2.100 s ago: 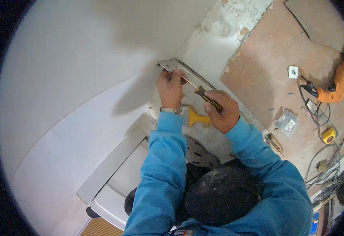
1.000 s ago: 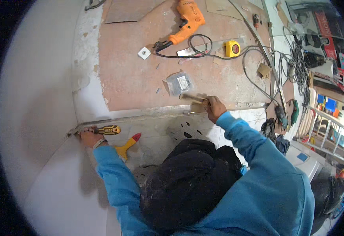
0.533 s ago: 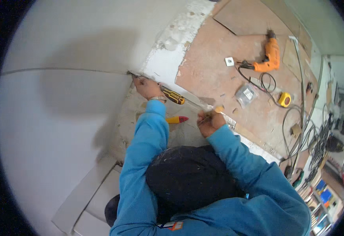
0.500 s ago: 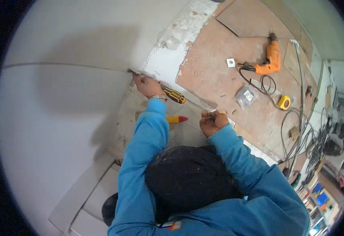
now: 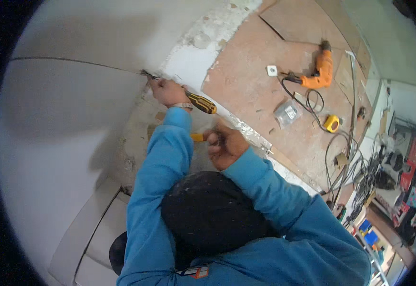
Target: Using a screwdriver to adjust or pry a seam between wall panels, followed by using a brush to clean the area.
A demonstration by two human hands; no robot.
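My left hand point(image 5: 167, 92) is closed at the wall corner, around the shaft of a screwdriver point(image 5: 200, 102). Its yellow-and-black handle sticks out to the right, past my wrist. The shaft is mostly hidden by my fingers, near the end of the dark wall seam point(image 5: 145, 73). To the right and nearer, my right hand point(image 5: 228, 145) is curled and slightly blurred. Its fingers close over the red end of a yellow handle-like tool point(image 5: 197, 137), whose other end passes behind my left sleeve.
On the reddish board point(image 5: 246, 71) lie an orange corded drill point(image 5: 318, 71), a small white square point(image 5: 271, 71), a clear plastic bag point(image 5: 287, 113) and a yellow tape measure point(image 5: 331, 124). Cables point(image 5: 367, 176) tangle at right. My dark-clothed knee point(image 5: 212, 209) is between my arms.
My right hand has moved left from the board's edge onto the red end of the yellow tool. My left hand stays at the corner with the screwdriver. The whole view has shifted slightly.
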